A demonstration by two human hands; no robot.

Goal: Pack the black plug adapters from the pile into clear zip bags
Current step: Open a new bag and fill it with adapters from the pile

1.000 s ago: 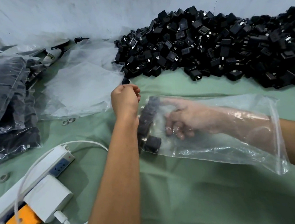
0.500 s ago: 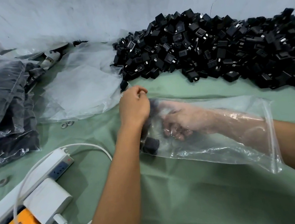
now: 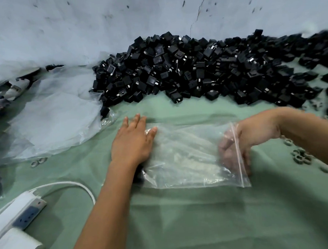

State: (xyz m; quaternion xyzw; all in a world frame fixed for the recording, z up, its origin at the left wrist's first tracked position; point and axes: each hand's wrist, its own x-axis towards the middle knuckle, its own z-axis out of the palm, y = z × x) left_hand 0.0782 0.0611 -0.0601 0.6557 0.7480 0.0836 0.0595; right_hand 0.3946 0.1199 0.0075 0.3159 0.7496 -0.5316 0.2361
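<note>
The big heap of small black plastic plug adapters (image 3: 204,70) waits just past both hands, the clear zip bag (image 3: 189,157) lies between them, the flat left hand (image 3: 131,144) pinning its closed end while the right hand's (image 3: 244,139) fingers curl into its mouth, perhaps to keep it wide.

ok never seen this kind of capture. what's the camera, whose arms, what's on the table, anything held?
No machine here: one wide-angle camera worn on a person's head looks down at their own bare arms. The left hand lies flat, fingers straight, on the closed end of a clear zip bag. The right hand has its fingers inside the bag's mouth, blurred, so its grip is unclear. Behind lies the pile of black plug adapters on a green cloth. Loose clear bags lie left, and a white power strip near left.
</note>
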